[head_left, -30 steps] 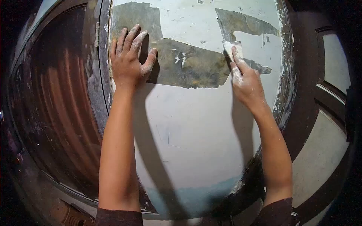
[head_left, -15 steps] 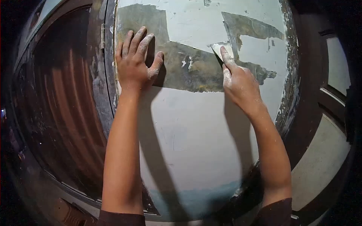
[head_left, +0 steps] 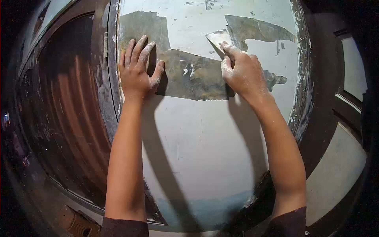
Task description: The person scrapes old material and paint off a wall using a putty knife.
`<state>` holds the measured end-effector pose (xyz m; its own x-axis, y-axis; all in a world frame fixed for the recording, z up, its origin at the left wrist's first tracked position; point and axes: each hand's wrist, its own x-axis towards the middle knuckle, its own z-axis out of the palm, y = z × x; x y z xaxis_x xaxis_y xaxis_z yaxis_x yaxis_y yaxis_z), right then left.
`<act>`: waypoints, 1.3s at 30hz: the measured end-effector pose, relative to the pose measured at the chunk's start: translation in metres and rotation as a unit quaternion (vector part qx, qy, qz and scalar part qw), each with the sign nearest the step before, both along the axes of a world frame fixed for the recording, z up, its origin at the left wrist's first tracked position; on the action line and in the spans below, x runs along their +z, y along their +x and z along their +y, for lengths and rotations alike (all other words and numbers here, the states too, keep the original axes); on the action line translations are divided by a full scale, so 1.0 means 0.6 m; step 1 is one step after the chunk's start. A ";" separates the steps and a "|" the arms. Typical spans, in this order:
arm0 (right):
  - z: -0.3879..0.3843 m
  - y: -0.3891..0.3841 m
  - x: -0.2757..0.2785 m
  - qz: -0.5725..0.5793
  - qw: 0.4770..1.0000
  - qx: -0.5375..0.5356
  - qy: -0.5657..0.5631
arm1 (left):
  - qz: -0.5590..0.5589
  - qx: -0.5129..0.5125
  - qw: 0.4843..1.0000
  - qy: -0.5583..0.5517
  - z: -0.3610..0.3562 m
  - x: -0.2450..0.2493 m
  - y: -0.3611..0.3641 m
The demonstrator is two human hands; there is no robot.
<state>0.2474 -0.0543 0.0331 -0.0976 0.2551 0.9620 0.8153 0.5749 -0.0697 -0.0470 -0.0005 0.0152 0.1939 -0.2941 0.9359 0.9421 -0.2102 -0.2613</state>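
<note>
My left hand [head_left: 137, 73] lies against the upper left of a pale painted wall panel [head_left: 197, 138], fingers spread, dusted with white powder and holding nothing. It rests over a bare grey-brown patch [head_left: 185, 81] where the white coat is gone. My right hand [head_left: 244, 69], also powdery, is closed around a scraper [head_left: 218, 38]. The scraper's flat whitish blade points up and left, at the edge between white paint and a second bare patch [head_left: 256, 29]. Its handle is hidden in my palm. Small white flecks of paint remain inside the larger patch.
On the left stands a dark wooden frame with a reddish-brown curtain-like panel [head_left: 75, 102] and a metal hinge [head_left: 105, 44]. A chipped dark border [head_left: 302, 71] edges the panel on the right. Beyond it is a brown frame with pale panes [head_left: 339, 158]. A brown object [head_left: 81, 225] sits lower left.
The scraper and my right hand have shifted left, and the blade now tilts more to the left. My left hand keeps its place on the panel; the whole view has moved slightly.
</note>
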 end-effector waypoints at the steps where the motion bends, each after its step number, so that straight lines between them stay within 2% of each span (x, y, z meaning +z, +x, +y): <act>1: 0.000 0.005 0.000 -0.028 1.000 -0.002 0.005 | 0.002 0.002 1.000 0.000 -0.001 0.001 0.001; 3: -0.013 0.016 -0.009 -0.057 0.998 -0.002 0.010 | -0.005 0.009 1.000 -0.013 -0.004 -0.002 0.001; 5: -0.040 0.031 -0.022 -0.103 0.984 -0.078 -0.124 | -0.006 0.008 1.000 -0.016 -0.003 -0.002 0.000; 7: -0.030 0.037 -0.016 -0.120 0.980 -0.089 -0.135 | -0.012 0.004 1.000 -0.027 -0.009 -0.003 0.005; 11: -0.030 0.021 0.022 -0.130 0.985 -0.066 -0.093 | -0.011 0.017 0.999 -0.037 -0.009 -0.002 0.002; 13: -0.034 0.019 0.026 -0.077 0.994 -0.028 -0.070 | -0.004 0.010 0.999 -0.033 -0.013 0.000 0.004; 14: -0.025 0.024 0.010 -0.071 0.997 0.008 0.004 | -0.009 0.019 0.999 -0.034 -0.014 -0.001 0.006; 15: -0.038 0.029 -0.003 -0.067 0.997 0.032 -0.005 | -0.016 0.028 0.999 -0.035 -0.018 -0.004 0.009; 18: -0.020 0.028 -0.029 -0.082 0.997 0.014 0.002 | -0.008 0.019 0.999 -0.026 -0.015 -0.003 0.004; 20: -0.003 0.016 -0.016 -0.082 0.995 0.016 0.046 | 0.001 0.004 1.000 -0.020 -0.009 -0.001 0.002; 24: 0.005 0.009 0.007 -0.067 0.996 0.057 0.007 | -0.011 0.017 0.999 -0.039 -0.010 -0.003 0.002; 26: -0.010 0.018 -0.030 -0.095 0.995 0.035 0.019 | -0.006 0.007 0.999 -0.034 -0.008 -0.002 0.000; 27: -0.023 0.017 -0.050 -0.084 0.996 0.009 -0.028 | -0.007 0.006 1.000 -0.027 -0.006 -0.001 -0.001; 29: -0.022 0.014 -0.060 -0.080 0.997 -0.001 -0.024 | -0.002 0.009 1.000 -0.023 -0.004 -0.002 -0.004; 31: -0.012 -0.002 -0.029 -0.070 0.997 -0.014 -0.015 | 0.004 0.006 1.000 -0.021 -0.005 -0.001 -0.003; 34: 0.003 -0.026 0.031 -0.065 0.994 -0.049 0.078 | -0.007 0.000 1.000 -0.023 -0.006 -0.004 0.000; 35: -0.004 -0.030 0.030 -0.062 0.994 -0.050 0.079 | -0.007 0.002 1.000 -0.019 -0.006 -0.004 0.000; 38: -0.052 -0.046 -0.007 -0.023 0.996 -0.076 -0.028 | -0.011 -0.017 1.000 -0.015 0.002 -0.002 -0.003; 39: -0.035 -0.043 -0.035 -0.026 0.996 -0.078 0.026 | -0.008 -0.012 1.000 -0.011 0.003 -0.003 -0.004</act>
<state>0.2215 -0.0753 0.0122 -0.1104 0.2212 0.9690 0.8964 0.4433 0.0009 -0.0492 0.0012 0.0132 0.1719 -0.2777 0.9452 0.9407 -0.2385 -0.2411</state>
